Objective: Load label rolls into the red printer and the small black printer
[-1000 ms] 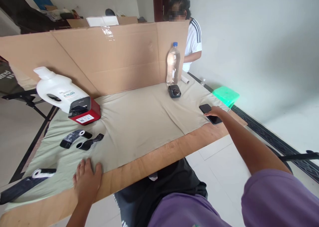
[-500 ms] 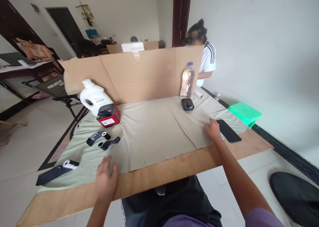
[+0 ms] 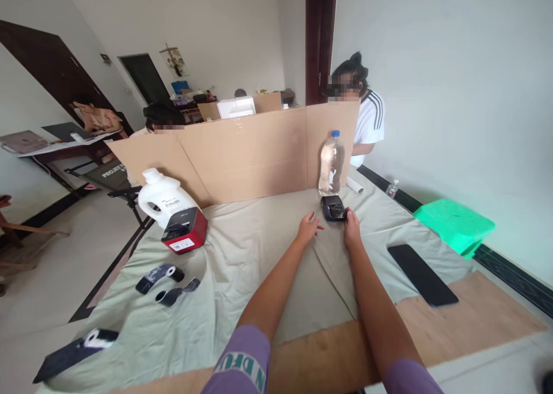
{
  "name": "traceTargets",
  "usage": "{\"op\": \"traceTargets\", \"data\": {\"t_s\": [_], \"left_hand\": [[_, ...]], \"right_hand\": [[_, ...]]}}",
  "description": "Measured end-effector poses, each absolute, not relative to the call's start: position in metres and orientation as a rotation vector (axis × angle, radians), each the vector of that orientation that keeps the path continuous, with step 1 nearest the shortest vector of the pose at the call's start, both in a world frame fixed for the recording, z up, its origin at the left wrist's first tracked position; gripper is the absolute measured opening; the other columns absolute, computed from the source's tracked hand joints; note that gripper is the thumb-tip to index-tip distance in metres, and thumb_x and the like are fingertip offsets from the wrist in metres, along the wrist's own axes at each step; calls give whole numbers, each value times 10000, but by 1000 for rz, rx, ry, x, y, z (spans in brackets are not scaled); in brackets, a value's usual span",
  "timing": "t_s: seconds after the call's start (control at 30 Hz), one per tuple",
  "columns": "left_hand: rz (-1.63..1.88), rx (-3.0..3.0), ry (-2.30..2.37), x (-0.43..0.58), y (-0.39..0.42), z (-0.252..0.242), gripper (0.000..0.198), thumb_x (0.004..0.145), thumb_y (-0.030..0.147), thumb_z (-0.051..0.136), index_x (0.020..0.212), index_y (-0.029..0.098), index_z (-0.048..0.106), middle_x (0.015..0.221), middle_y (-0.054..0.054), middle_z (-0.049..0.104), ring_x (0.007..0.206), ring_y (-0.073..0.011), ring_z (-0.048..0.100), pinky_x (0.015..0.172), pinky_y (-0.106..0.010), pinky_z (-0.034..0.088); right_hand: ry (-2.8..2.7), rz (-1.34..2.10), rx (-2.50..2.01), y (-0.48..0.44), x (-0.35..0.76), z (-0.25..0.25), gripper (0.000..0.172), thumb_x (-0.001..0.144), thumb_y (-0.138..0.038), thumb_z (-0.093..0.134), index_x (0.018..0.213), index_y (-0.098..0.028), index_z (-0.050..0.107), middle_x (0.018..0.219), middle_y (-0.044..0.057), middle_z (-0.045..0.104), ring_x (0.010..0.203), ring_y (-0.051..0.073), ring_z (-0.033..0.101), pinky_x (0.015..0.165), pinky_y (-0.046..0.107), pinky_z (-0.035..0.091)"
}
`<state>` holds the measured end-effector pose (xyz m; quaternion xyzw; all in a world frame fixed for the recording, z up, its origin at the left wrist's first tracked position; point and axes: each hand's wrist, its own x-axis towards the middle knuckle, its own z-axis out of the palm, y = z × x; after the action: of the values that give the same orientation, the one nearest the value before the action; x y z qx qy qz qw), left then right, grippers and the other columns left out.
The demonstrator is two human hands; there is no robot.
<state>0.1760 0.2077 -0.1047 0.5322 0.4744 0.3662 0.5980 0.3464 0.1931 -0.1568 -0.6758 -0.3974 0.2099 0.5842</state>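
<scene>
A small black boxy device with a glossy top lies on the cloth, just in front of a large clear bottle with a blue cap. My right hand is at the device's right edge, its fingers stretched forward and touching or nearly touching the side. To the left of the device, slightly apart from it, my left hand reaches in with fingers spread and nothing held. The fingertips of my right hand are partly hidden.
At left stand a white jug and a red-and-black box-shaped device. Several dark rolls lie nearer. A black phone-like slab rests at right. Behind is a cardboard screen; a person sits beyond. A green stool stands right.
Both hands have moved forward from the table's near side to the small black device, the left one also going right. The view has tilted up.
</scene>
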Motion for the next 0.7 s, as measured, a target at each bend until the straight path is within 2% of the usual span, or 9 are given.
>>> {"op": "traceTargets", "data": {"t_s": [0.1, 0.2, 0.37, 0.5, 0.63, 0.7], "left_hand": [[781, 1202, 1074, 216, 241, -112, 579, 977, 309, 487, 1516, 131, 373, 1464, -230, 491, 761, -137, 730, 430, -144, 412], [746, 1179, 1048, 233, 255, -125, 526, 995, 264, 427, 1492, 94, 409, 1333, -203, 612, 751, -143, 733, 432, -145, 429], [800, 1166, 1047, 226, 256, -136, 521, 996, 205, 421, 1504, 93, 399, 1315, -182, 630, 694, -119, 715, 466, -169, 479], [911, 1163, 1065, 187, 248, -133, 533, 990, 241, 479, 1505, 121, 410, 1250, -152, 671, 704, -112, 703, 490, -160, 484], [1180, 1144, 1117, 113, 222, -125, 552, 975, 354, 528, 1468, 113, 469, 1171, -143, 703, 684, -118, 701, 442, -143, 448], [1310, 1096, 1150, 70, 202, -121, 596, 960, 428, 548, 1460, 111, 480, 1146, -148, 709, 672, -131, 705, 436, -163, 473]], "right_hand": [[-919, 509, -1567, 196, 351, -168, 869, 871, -750, 251, 1445, -136, 471, 1507, 155, 473, 1406, 278, 430, 1158, 442, 350], [-963, 515, -1567, 196, 352, -173, 856, 857, -745, 340, 1431, -130, 495, 1505, 167, 475, 1427, 301, 394, 1199, 460, 271], [-1049, 507, -1524, 195, 340, -171, 897, 844, -761, 399, 1452, -108, 477, 1547, 183, 418, 1451, 311, 363, 1216, 463, 242], [-1147, 531, -1444, 197, 309, -156, 857, 860, -752, 413, 1469, -153, 479, 1554, 139, 423, 1455, 317, 360, 1224, 492, 230], [-1335, 540, -1314, 192, 242, -131, 763, 896, -717, 404, 1467, -220, 500, 1542, 83, 450, 1449, 314, 377, 1231, 508, 232], [-1429, 551, -1263, 181, 201, -123, 715, 909, -687, 423, 1475, -256, 490, 1553, 60, 434, 1445, 302, 387, 1231, 498, 250]]}}
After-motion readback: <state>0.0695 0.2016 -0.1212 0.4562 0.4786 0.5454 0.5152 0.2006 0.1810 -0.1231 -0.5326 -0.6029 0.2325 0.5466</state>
